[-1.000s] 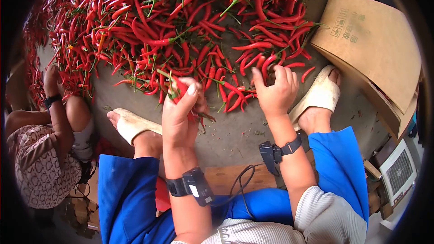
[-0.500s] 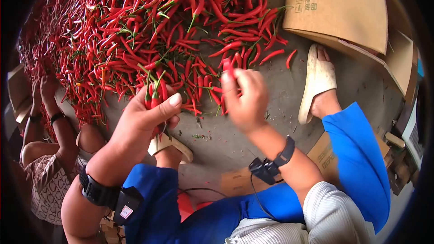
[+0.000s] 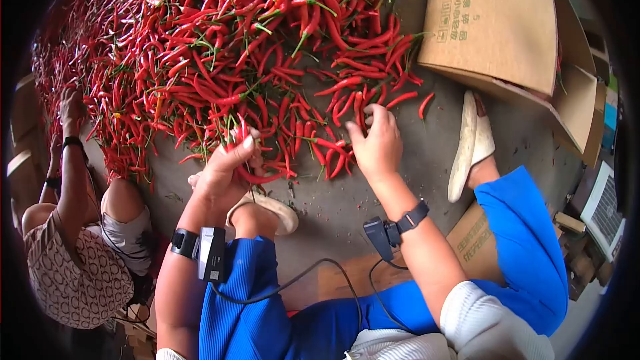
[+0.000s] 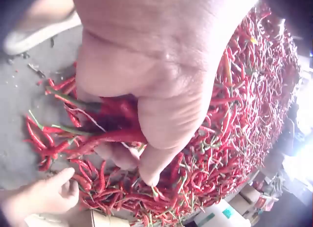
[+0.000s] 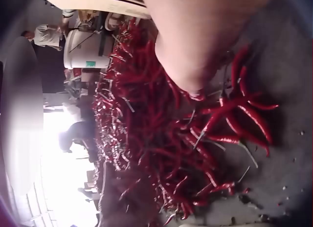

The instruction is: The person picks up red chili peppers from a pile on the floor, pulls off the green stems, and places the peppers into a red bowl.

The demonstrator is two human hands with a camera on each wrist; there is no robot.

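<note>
My left hand (image 3: 223, 170) grips several red chili peppers (image 4: 117, 135), their green stems poking out past the thumb. In the left wrist view the peppers lie across the palm, under the thumb. My right hand (image 3: 377, 145) is at the near edge of a large pile of red chilies (image 3: 193, 60), its thumb and loosely bent fingers spread apart. A few chilies lie right by its fingertips. The right wrist view shows that hand (image 5: 195, 46) over the pile, with its fingertips mostly hidden.
A cardboard box (image 3: 493, 30) with raised flaps stands at the right of the pile. My sandalled feet are on the grey floor (image 3: 320, 207). Another person (image 3: 77, 253) squats at the left, hands at the pile. Cables (image 3: 300, 273) run between my wrist cameras.
The view has swung right. A chili seen at my right fingers half a second ago no longer shows there, and that hand is back at the pile. The left hand keeps its chilies.
</note>
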